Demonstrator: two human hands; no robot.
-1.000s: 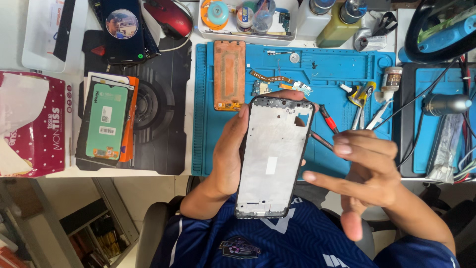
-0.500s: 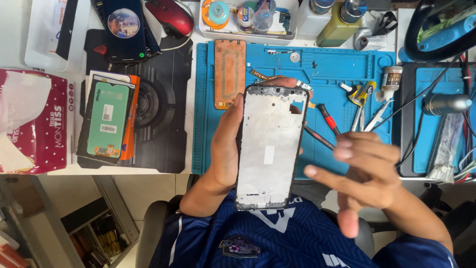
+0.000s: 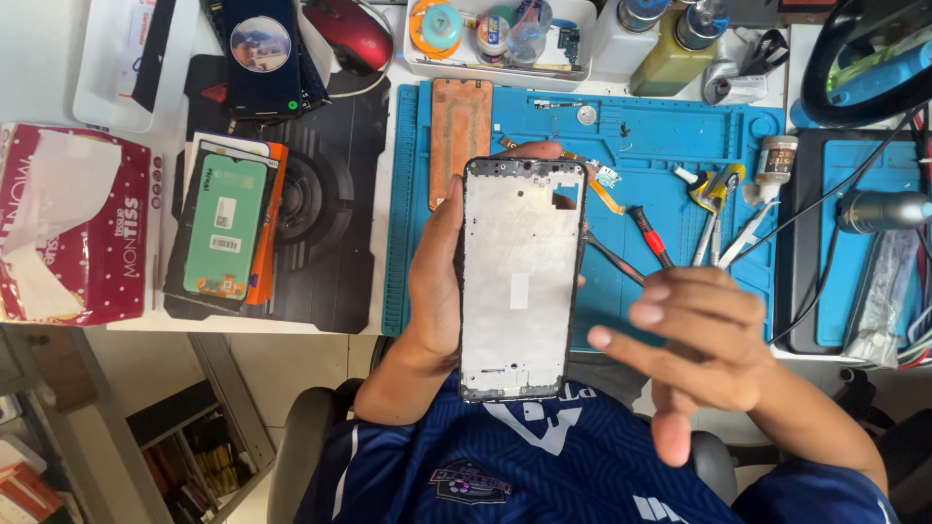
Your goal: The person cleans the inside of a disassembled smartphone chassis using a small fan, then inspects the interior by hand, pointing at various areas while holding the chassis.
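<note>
White surface (image 3: 39, 58) across the far half of the view, crowded. Blue work mat (image 3: 670, 146) at centre right; black mat (image 3: 330, 233) left of it, near edge close to the surface's near edge. Red-and-white tissue box (image 3: 78, 228) at far left, partly over the surface edge. White tray (image 3: 112, 68) at far left corner. Second white tray (image 3: 500, 68) at far centre, holding tape rolls and small parts. Dark phone (image 3: 260, 53) far left of centre, red mouse (image 3: 349, 34) just beside it on the right.

Phone frame (image 3: 519, 277) held upright over the near edge of the blue work mat, bare pale inner side facing up, camera cut-out at far right corner. Left hand (image 3: 437, 281) behind and left of frame: grip closed around it, thumb along the left edge, one fingertip showing over the far edge. Right hand (image 3: 704, 349) near right of frame, apart from it: grip loose and open, fingers spread and pointing left, nothing held, slightly blurred.

Green-backed phone screen (image 3: 225, 228) lying on a stack on the black mat. Copper-coloured plate (image 3: 460, 136) on the blue mat, just far-left of frame. Tweezers and cutters (image 3: 718, 204) right of frame on the mat; red-handled screwdriver (image 3: 652, 238) between them and frame. Small bottle (image 3: 779, 160) beyond. Orange flex cable (image 3: 607, 189) just past the frame's far right corner.
</note>
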